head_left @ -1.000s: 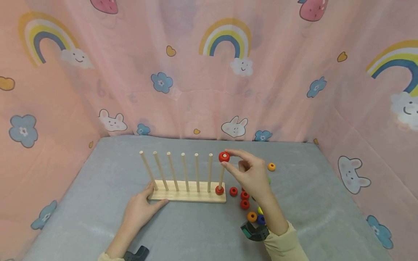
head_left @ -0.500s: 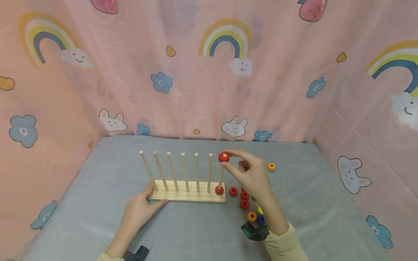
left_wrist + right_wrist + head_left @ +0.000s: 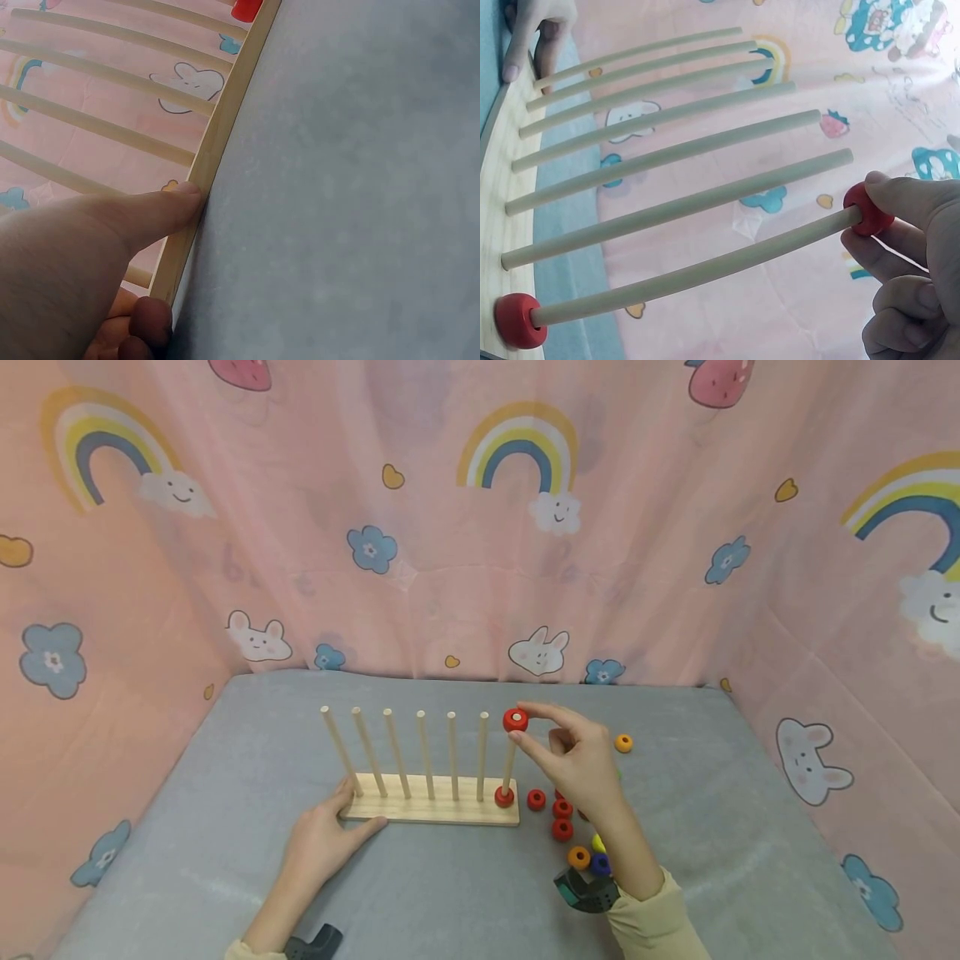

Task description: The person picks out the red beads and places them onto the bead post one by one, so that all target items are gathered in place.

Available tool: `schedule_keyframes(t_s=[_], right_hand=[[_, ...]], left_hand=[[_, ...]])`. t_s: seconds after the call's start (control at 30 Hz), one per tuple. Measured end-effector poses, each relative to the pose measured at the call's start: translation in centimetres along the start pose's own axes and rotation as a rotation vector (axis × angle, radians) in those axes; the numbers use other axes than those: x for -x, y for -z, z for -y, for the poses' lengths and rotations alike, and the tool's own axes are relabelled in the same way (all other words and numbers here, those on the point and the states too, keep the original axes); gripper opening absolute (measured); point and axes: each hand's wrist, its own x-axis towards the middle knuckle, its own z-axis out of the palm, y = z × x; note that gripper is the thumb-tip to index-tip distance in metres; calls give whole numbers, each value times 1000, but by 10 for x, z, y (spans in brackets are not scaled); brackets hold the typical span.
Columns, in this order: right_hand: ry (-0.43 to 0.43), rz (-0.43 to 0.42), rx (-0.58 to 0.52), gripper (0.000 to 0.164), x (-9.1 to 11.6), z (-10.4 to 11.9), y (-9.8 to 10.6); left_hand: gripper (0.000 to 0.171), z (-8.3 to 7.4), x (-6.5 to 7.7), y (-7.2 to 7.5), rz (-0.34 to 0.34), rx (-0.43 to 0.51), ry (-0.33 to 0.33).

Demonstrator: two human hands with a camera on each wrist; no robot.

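Note:
A wooden peg rack (image 3: 431, 811) with a row of upright pegs stands on the table. My right hand (image 3: 583, 762) pinches a red bead (image 3: 515, 720) between thumb and fingers, around the top of the rightmost peg (image 3: 705, 268). At that peg's foot sits another red bead (image 3: 519, 321), resting on the base. My left hand (image 3: 321, 843) grips the rack's left end, its thumb (image 3: 169, 210) along the front edge. The other pegs carry no beads.
Loose beads lie right of the rack: several red ones (image 3: 562, 830), an orange one (image 3: 578, 858), a blue one (image 3: 600, 864) and a yellow one (image 3: 597, 842), partly under the right forearm. Another orange bead (image 3: 624, 743) lies farther back. A printed pink curtain (image 3: 420, 610) surrounds the table.

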Motion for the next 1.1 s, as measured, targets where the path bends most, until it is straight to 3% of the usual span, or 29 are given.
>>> schedule_keyframes(t_s=[1.1], right_hand=[[44, 2, -46, 32, 0, -2, 2]], left_hand=[[92, -2, 2, 1, 8, -6, 7]])
